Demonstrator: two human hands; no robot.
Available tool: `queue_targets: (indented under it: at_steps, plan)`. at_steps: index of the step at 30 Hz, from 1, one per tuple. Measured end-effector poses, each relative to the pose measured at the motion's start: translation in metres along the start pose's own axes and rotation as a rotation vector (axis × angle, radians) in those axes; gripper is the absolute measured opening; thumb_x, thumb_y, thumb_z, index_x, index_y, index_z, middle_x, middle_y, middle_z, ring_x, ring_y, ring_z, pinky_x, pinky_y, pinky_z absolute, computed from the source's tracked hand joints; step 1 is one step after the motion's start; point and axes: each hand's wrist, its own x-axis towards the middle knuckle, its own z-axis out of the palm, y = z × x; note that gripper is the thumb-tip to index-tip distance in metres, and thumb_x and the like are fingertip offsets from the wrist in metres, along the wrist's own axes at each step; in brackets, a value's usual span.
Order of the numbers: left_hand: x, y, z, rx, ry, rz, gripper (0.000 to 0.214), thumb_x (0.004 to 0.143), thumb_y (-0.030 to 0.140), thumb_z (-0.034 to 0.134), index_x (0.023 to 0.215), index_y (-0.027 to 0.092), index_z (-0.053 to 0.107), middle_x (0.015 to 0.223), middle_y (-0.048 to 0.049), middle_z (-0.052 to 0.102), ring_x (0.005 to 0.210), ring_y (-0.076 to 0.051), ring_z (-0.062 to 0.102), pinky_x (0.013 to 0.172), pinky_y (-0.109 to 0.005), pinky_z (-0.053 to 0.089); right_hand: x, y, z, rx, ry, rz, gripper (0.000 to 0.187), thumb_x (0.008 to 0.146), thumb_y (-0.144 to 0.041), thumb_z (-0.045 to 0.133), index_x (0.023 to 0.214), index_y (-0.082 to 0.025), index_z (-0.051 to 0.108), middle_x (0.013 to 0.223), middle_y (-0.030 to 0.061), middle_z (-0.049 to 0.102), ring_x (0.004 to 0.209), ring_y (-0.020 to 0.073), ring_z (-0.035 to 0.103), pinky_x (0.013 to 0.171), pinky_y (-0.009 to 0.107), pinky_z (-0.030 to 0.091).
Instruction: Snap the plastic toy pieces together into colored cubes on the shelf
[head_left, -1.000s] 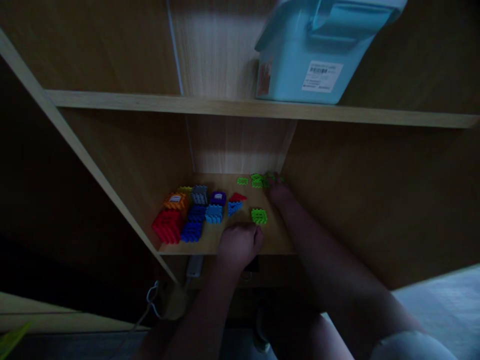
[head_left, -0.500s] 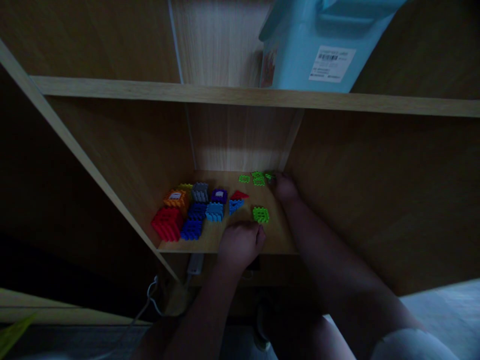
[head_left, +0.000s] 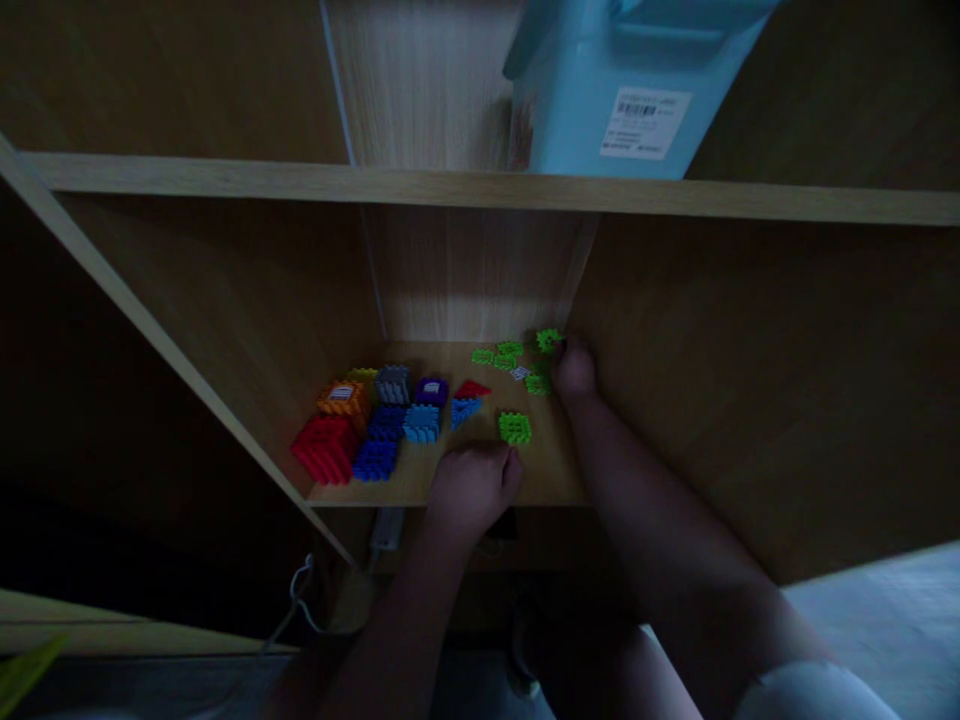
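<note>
Deep in a dim wooden shelf compartment [head_left: 420, 485], my right hand [head_left: 576, 370] is closed on a green toothed plastic piece [head_left: 549, 340], lifted near the back right corner. More loose green pieces [head_left: 510, 352] lie just left of it. My left hand [head_left: 469, 485] rests curled on the shelf near its front edge, its fingers touching a small stack of green pieces [head_left: 514, 428]. Whether the left hand grips anything is hidden in the dark.
Stacks of red [head_left: 326, 450], dark blue [head_left: 375, 460], light blue [head_left: 421, 423], orange [head_left: 341, 397], grey [head_left: 392, 383] and purple pieces fill the shelf's left half. A light blue plastic bin [head_left: 630, 100] stands on the shelf above. A white cable hangs below the shelf.
My right hand has picked up a green piece from the scattered ones at the back and raised it slightly. The left hand has hardly moved.
</note>
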Motion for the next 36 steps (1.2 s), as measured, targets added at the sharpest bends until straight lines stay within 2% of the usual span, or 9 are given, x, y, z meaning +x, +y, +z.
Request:
queue_targets:
  at_steps: [6,12,16,19,22,24,27,30,36]
  plan:
    - [0.001,-0.001,0.003,-0.037,0.036,0.002,0.032,0.107,0.031,0.051,0.085,0.021,0.072,0.087,-0.0071,0.08,0.078,-0.024,0.074,0.068,-0.036,0.043,-0.002,-0.003,-0.003,0.132,0.105,0.027,0.025,0.099,-0.034,0.045,0.096,-0.017,0.064,0.1,0.0173,0.071,0.094,0.0297,0.064,0.095,0.045,0.05]
    - [0.002,-0.009,0.009,-0.182,0.176,0.033,0.031,0.104,0.029,0.054,0.075,0.021,0.063,0.077,-0.0047,0.073,0.072,-0.02,0.068,0.067,-0.033,0.041,-0.012,-0.025,-0.024,0.265,0.148,0.062,0.034,0.102,-0.05,0.044,0.097,-0.02,0.06,0.091,0.01,0.07,0.084,0.0247,0.066,0.085,0.041,0.055]
    - [0.002,-0.013,0.01,-0.398,0.276,0.006,0.027,0.105,0.03,0.055,0.081,0.021,0.064,0.072,-0.0015,0.068,0.069,-0.018,0.066,0.067,-0.031,0.044,-0.053,-0.059,-0.057,0.647,-0.021,0.084,0.042,0.1,-0.065,0.055,0.1,-0.024,0.062,0.087,0.0023,0.067,0.073,0.0194,0.064,0.067,0.032,0.055]
    - [0.001,-0.013,0.007,-0.586,0.36,-0.054,0.02,0.105,0.035,0.059,0.114,0.02,0.07,0.077,0.0,0.069,0.069,-0.016,0.067,0.067,-0.028,0.048,-0.097,-0.086,-0.084,0.823,-0.212,0.03,0.037,0.098,-0.062,0.065,0.096,-0.025,0.064,0.085,-0.0003,0.063,0.075,0.0177,0.061,0.067,0.029,0.055]
    - [-0.001,-0.012,0.002,-0.729,0.439,-0.119,0.043,0.104,0.041,0.064,0.141,0.019,0.059,0.084,-0.0004,0.071,0.071,-0.016,0.069,0.067,-0.026,0.052,-0.134,-0.103,-0.1,0.903,-0.381,0.041,0.034,0.098,-0.059,0.068,0.093,-0.026,0.065,0.078,-0.0024,0.059,0.069,0.0155,0.057,0.065,0.027,0.051]
    - [-0.001,-0.013,0.001,-0.83,0.469,-0.145,0.046,0.103,0.043,0.066,0.142,0.02,0.058,0.088,-0.0013,0.073,0.074,-0.016,0.07,0.069,-0.025,0.055,-0.151,-0.107,-0.102,0.904,-0.467,0.035,0.032,0.098,-0.057,0.07,0.095,-0.025,0.066,0.081,-0.0015,0.063,0.071,0.0159,0.058,0.066,0.028,0.05]
    - [0.0,-0.016,0.005,-0.931,0.442,-0.199,0.033,0.101,0.048,0.067,0.122,0.022,0.068,0.086,-0.0016,0.074,0.07,-0.016,0.07,0.063,-0.024,0.055,-0.164,-0.108,-0.097,0.874,-0.572,-0.003,0.028,0.098,-0.053,0.072,0.098,-0.025,0.069,0.085,-0.0004,0.067,0.077,0.0167,0.061,0.072,0.029,0.05]
    - [0.001,-0.018,0.009,-0.954,0.403,-0.261,0.03,0.101,0.051,0.068,0.109,0.022,0.072,0.08,-0.0011,0.075,0.062,-0.016,0.07,0.055,-0.023,0.052,-0.166,-0.104,-0.092,0.898,-0.603,0.014,0.029,0.097,-0.054,0.073,0.099,-0.025,0.071,0.085,-0.0002,0.07,0.077,0.0168,0.062,0.073,0.03,0.052]
    - [0.002,-0.017,0.009,-1.009,0.403,-0.298,0.034,0.101,0.053,0.068,0.117,0.023,0.07,0.085,-0.0017,0.077,0.068,-0.018,0.076,0.059,-0.023,0.058,-0.16,-0.088,-0.091,0.924,-0.466,0.094,0.031,0.094,-0.055,0.075,0.102,-0.026,0.07,0.084,-0.0003,0.07,0.074,0.0176,0.063,0.067,0.03,0.054]
